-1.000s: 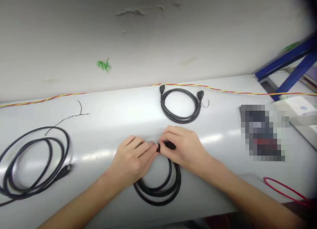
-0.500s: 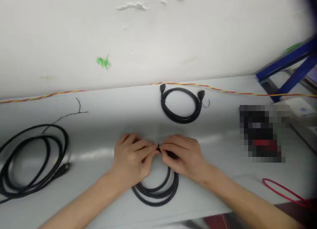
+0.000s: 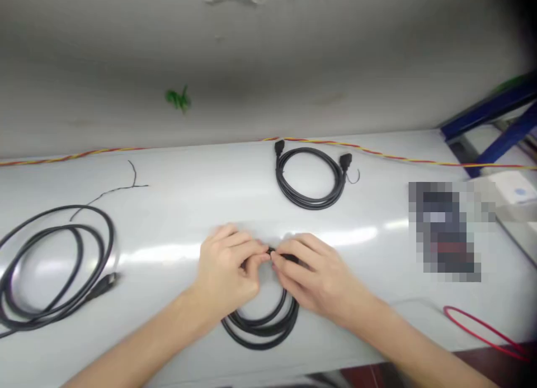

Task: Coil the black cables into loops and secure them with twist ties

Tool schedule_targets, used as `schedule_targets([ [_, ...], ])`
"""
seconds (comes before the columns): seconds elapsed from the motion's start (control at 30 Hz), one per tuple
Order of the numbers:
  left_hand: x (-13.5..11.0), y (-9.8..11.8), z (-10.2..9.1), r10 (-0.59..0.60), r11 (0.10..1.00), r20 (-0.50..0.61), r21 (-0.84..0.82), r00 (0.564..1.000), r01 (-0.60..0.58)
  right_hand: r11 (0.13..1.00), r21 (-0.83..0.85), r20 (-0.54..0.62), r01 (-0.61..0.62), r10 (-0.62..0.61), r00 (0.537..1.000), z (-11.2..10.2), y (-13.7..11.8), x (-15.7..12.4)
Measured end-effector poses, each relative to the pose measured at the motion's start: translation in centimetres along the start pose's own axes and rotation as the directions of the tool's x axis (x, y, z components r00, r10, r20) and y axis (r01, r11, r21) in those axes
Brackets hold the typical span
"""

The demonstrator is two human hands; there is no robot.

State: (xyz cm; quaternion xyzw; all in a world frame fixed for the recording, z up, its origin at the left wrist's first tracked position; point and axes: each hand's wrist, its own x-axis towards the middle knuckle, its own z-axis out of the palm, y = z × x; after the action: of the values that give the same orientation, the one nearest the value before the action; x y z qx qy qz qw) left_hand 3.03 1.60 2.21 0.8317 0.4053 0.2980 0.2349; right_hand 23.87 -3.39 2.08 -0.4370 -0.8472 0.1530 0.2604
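Note:
A coiled black cable lies on the table in front of me, its upper part covered by my hands. My left hand is closed, thumb and fingertips pinched at the top of this coil. Close beside it, almost touching, my right hand pinches the cable too. A small dark bit shows between the fingertips; whether it is a connector or a tie, I cannot tell. Behind my hands rests another neatly coiled black cable with two plug ends and a thin tie at its right.
At the left lies a looser black cable coil with a plug, near thin black tie strands. A red-yellow twisted wire runs along the wall. On the right are a blurred-out dark object, a red loop and a blue frame.
The view has shifted slightly and the lighting on wall and table has changed. Both hands keep their pinch on the cable coil, with only slight finger movement.

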Motion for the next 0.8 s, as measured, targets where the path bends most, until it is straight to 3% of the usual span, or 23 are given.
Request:
schedule_targets([
  [0.13, 0.5, 0.7, -0.2, -0.062, 0.994, 0.003, 0.089, 0.998, 0.062, 0.968, -0.229, 0.149, 0.098, -0.065, 0.987, -0.6, -1.3, 0.1],
  [0.3, 2.3, 1.5, -0.3, -0.221, 0.965, 0.099, 0.167, 0.97, 0.203, 0.844, -0.477, 0.247, 0.244, -0.138, 0.959, -1.3, -3.4, 0.9],
  [0.5, 4.8, 1.9, -0.5, -0.346, 0.925, 0.29, 0.268, 0.892, 0.271, 0.822, -0.51, 0.224, 0.254, -0.159, 0.962, -0.3, -4.6, 0.2],
  [0.63, 5.5, 1.7, -0.5, -0.334, 0.924, 0.302, 0.292, 0.893, 0.247, 0.793, -0.544, 0.221, 0.275, -0.18, 0.958, 0.2, -4.8, 0.4],
  [0.7, 5.6, 1.5, -0.9, -0.367, 0.92, 0.325, 0.267, 0.872, 0.288, 0.774, -0.561, 0.225, 0.295, -0.2, 0.954, 0.0, -4.7, 0.6],
  [0.8, 5.7, 0.7, -2.3, -0.361, 0.929, 0.476, 0.105, 0.802, 0.356, 0.773, -0.553, 0.234, 0.311, -0.214, 0.949, -0.5, -4.2, 0.5],
])
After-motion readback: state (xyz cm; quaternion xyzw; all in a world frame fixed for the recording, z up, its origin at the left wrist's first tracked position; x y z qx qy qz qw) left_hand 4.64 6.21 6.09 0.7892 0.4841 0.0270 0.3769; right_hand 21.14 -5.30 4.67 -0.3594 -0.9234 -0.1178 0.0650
